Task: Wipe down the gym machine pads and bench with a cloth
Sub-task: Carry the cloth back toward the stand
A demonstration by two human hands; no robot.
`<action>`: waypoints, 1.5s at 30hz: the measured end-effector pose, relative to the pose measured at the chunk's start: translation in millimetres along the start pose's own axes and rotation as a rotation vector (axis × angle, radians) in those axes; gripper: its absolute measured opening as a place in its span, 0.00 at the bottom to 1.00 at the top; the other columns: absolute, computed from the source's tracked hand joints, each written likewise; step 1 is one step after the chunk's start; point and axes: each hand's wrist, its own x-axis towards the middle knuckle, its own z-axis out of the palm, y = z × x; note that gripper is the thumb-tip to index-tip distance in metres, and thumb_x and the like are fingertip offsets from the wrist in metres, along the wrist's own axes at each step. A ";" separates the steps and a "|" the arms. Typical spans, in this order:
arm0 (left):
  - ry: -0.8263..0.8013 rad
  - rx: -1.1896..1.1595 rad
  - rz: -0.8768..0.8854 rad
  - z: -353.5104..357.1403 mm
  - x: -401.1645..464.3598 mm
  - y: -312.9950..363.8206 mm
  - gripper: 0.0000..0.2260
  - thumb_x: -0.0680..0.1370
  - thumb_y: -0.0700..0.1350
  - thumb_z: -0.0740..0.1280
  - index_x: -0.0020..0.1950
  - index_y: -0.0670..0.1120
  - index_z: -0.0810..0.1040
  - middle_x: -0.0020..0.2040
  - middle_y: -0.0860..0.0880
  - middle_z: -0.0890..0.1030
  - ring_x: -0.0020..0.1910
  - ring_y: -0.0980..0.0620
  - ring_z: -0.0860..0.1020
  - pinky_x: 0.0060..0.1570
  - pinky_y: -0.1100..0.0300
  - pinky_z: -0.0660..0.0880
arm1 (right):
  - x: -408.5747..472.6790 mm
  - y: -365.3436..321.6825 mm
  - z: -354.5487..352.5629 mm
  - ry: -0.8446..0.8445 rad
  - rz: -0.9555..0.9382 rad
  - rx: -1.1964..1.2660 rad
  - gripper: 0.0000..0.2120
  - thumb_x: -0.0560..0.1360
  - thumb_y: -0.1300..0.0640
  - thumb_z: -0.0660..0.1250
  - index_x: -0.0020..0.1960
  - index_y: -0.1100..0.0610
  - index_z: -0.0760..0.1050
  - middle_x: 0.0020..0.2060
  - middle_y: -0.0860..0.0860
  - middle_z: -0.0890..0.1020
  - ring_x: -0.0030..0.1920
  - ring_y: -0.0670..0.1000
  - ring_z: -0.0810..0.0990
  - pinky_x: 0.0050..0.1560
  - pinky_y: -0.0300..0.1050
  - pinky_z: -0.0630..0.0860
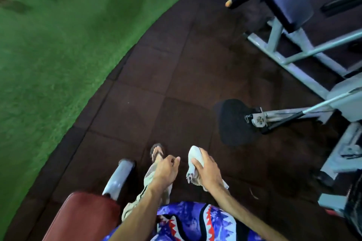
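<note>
Gripping a crumpled white cloth [194, 159], the right hand [207, 170] is curling its fingers and thumb round the soft bunched fabric, loose ends hanging below the palm. The cloth is being held in the air over the dark brown rubber floor tiles [176, 84], not touching any pad. The left hand [166, 170] is hanging just beside it, holding nothing, fingers loosely curled and close together. A red-brown padded vinyl bench [82, 217], smooth and rounded, is sitting at lower left, with a grey metal tube [119, 176] sticking out past its end. A grey steel machine frame [290, 60] is carrying a dark blue-black rectangular pad [290, 4] at upper right, well apart from the cloth. A black footplate [233, 121] is lying lower down. Green artificial turf [58, 45] is curving along the left. A sandalled foot [156, 152] is showing below the left hand.
</note>
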 end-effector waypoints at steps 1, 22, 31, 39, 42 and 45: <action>-0.015 0.004 0.006 -12.6 19.3 15.1 0.17 0.83 0.53 0.59 0.56 0.40 0.79 0.52 0.39 0.84 0.57 0.40 0.79 0.58 0.55 0.72 | 21.2 -11.2 -8.5 0.003 0.001 -0.002 0.23 0.82 0.47 0.60 0.75 0.47 0.62 0.66 0.55 0.75 0.64 0.58 0.76 0.59 0.47 0.70; -0.159 0.308 0.190 -286.2 471.7 443.5 0.16 0.81 0.53 0.61 0.53 0.42 0.79 0.56 0.41 0.83 0.58 0.41 0.79 0.58 0.53 0.74 | 531.7 -254.6 -284.6 0.196 0.082 0.185 0.25 0.81 0.43 0.60 0.75 0.48 0.62 0.66 0.54 0.75 0.66 0.55 0.74 0.63 0.47 0.69; -0.130 0.247 0.176 -367.2 656.1 672.9 0.14 0.81 0.53 0.61 0.55 0.44 0.80 0.56 0.42 0.83 0.59 0.41 0.79 0.59 0.53 0.75 | 763.9 -343.0 -458.1 0.202 0.084 0.139 0.25 0.81 0.45 0.61 0.75 0.49 0.62 0.65 0.55 0.75 0.63 0.57 0.76 0.57 0.45 0.69; -0.150 0.331 0.211 -459.2 865.1 838.3 0.12 0.77 0.59 0.59 0.45 0.53 0.78 0.55 0.44 0.83 0.59 0.42 0.79 0.64 0.48 0.75 | 998.6 -428.1 -581.4 0.224 0.074 0.143 0.25 0.81 0.44 0.60 0.75 0.48 0.61 0.65 0.53 0.75 0.63 0.54 0.75 0.56 0.44 0.68; -0.144 0.325 0.228 -509.9 936.8 911.6 0.12 0.79 0.53 0.62 0.50 0.46 0.79 0.53 0.42 0.84 0.55 0.42 0.81 0.57 0.52 0.77 | 1079.0 -473.0 -638.0 0.256 0.092 0.159 0.24 0.81 0.45 0.60 0.75 0.48 0.62 0.66 0.54 0.75 0.64 0.55 0.75 0.57 0.44 0.68; -0.106 0.364 0.267 -553.5 999.0 989.1 0.13 0.81 0.51 0.61 0.53 0.43 0.80 0.55 0.41 0.84 0.59 0.41 0.80 0.58 0.53 0.75 | 1156.4 -514.5 -691.9 0.304 0.086 0.222 0.24 0.80 0.44 0.60 0.74 0.48 0.63 0.65 0.54 0.77 0.64 0.56 0.76 0.59 0.47 0.70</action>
